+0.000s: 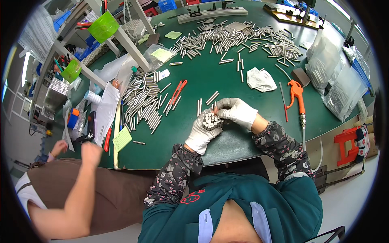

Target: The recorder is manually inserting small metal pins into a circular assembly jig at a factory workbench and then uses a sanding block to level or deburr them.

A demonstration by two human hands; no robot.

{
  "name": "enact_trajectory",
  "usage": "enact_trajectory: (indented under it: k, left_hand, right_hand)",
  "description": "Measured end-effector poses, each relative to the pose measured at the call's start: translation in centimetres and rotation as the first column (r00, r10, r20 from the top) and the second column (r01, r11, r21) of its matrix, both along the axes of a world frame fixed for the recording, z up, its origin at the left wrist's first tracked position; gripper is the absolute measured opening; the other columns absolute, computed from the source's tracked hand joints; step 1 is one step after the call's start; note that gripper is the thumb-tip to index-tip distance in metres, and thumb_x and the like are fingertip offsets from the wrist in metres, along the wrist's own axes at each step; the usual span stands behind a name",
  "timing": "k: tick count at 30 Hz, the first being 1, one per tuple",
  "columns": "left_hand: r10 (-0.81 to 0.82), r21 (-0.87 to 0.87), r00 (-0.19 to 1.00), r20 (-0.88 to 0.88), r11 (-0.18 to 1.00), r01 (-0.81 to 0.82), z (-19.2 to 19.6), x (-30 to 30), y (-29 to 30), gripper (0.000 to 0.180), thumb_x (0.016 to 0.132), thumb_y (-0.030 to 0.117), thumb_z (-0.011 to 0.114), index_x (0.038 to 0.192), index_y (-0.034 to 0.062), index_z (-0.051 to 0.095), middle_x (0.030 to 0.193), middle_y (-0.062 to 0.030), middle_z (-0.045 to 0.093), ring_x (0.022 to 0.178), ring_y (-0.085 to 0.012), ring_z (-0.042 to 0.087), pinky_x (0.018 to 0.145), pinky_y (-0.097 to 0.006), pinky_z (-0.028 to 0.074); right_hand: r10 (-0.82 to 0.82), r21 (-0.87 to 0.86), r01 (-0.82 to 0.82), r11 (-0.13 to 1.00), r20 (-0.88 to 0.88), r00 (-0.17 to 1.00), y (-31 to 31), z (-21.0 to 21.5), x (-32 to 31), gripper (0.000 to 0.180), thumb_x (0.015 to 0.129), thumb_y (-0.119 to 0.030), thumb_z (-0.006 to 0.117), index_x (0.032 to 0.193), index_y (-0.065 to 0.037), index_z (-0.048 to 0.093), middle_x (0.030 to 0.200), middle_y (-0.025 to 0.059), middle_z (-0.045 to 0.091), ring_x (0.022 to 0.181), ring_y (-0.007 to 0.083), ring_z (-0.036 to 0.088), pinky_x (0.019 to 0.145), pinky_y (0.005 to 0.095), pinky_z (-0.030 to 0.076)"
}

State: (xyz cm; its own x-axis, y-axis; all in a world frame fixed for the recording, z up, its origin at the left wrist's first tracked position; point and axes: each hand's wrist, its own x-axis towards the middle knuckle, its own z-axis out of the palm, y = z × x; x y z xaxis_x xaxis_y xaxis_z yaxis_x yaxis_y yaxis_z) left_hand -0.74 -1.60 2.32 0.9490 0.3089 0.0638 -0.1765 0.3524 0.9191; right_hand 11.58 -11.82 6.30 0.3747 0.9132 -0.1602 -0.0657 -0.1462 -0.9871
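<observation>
My left hand (199, 135), in a white glove, wraps round an upright bundle of short metal rods (211, 120), with their round ends facing up. My right hand (240, 113), gloved too, reaches over the bundle's far side with thumb and fingers pinched together. A rod seems to stand at those fingertips, but the fingers partly hide it. Just beyond the hands a few loose rods (212, 97) lie on the green table (227, 83). To the left lies an orange utility knife (176, 95) with its blade out.
A big rod pile (148, 101) lies left, another (239, 38) at the back. An orange air gun (296, 97), crumpled white cloth (261, 79) and plastic bags (332, 65) are right. At the left edge are a co-worker's arm (77, 194) and a red-handled tool (107, 139).
</observation>
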Motion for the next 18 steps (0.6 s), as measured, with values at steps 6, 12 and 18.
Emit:
enact_trajectory:
  k: [6,12,18]
  left_hand:
    - [0.011,0.036,1.000,-0.013,0.999,-0.011,-0.6,0.0,0.0,0.051,0.059,-0.011,0.062,0.104,0.0068,0.045,0.089,0.0007,0.054,0.082,-0.0084,0.052,0.074,-0.022,0.044]
    - [0.025,0.148,1.000,-0.019,0.989,-0.022,-0.7,-0.1,0.1,0.051,0.059,-0.011,0.062,0.103,0.0084,0.045,0.090,0.0012,0.053,0.082,-0.0081,0.052,0.073,-0.021,0.044]
    - [0.047,0.247,0.999,-0.003,0.968,-0.045,-1.4,0.1,0.3,0.051,0.058,-0.010,0.063,0.102,0.0083,0.046,0.091,0.0011,0.052,0.082,-0.0081,0.051,0.073,-0.021,0.044]
  right_hand:
    - [-0.015,0.038,0.015,0.999,0.013,1.000,-0.1,-0.2,-0.2,0.015,0.076,-0.016,0.057,0.084,-0.004,0.058,0.072,0.0000,0.056,0.058,0.0058,0.048,0.050,0.0191,0.040]
    - [-0.004,0.056,0.002,0.998,0.027,1.000,-0.4,-0.4,-0.2,0.016,0.076,-0.016,0.057,0.085,-0.004,0.058,0.075,0.0003,0.057,0.064,0.0064,0.050,0.055,0.0197,0.042]
    - [-0.014,0.043,0.012,0.999,0.054,0.998,-0.5,-0.4,-0.4,0.017,0.076,-0.017,0.057,0.086,-0.004,0.058,0.076,0.0003,0.057,0.068,0.0069,0.050,0.059,0.0203,0.042]
